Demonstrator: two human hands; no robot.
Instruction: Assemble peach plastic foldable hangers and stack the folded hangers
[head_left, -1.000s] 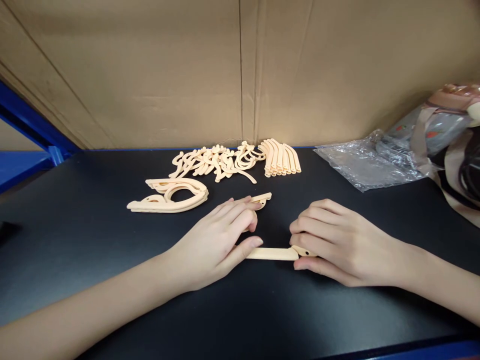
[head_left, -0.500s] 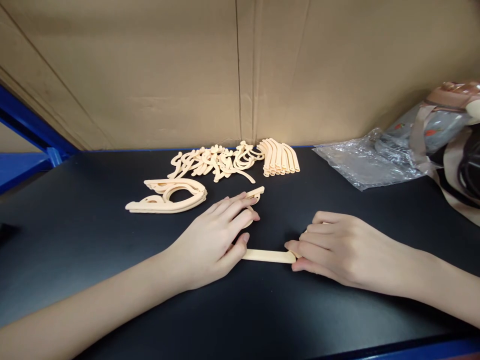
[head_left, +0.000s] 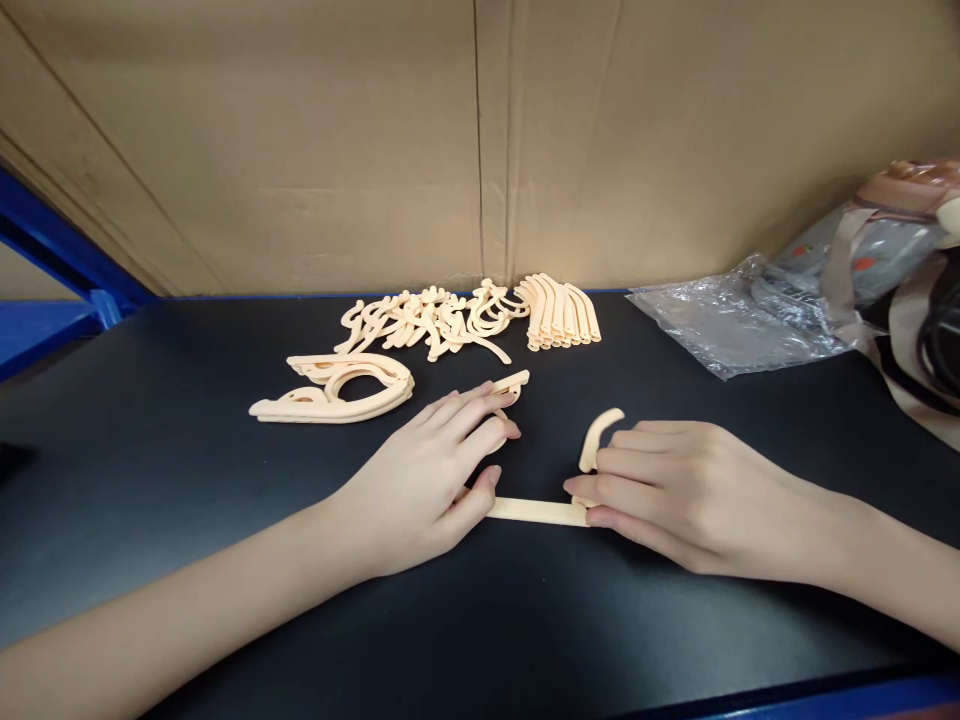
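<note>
A beige plastic folding hanger lies on the black table between my hands, its middle covered by my left hand. The thumb and fingers of that hand are closed over it. One arm of the hanger points right; the tip of another shows past my left fingertips. My right hand pinches at the right-hand end of the hanger. A curved beige hook sticks up behind its fingers; its lower part is hidden by them, so I cannot see whether it joins the hanger.
Folded hangers lie stacked to the left. Behind are a loose heap of hooks and a neat row of curved hanger arms. A clear plastic bag and a strapped bottle stand at the right, before a cardboard wall.
The curved end of the hook has come into view above my right fingers, which have shifted slightly left. My left hand and the hanger stay nearly still.
</note>
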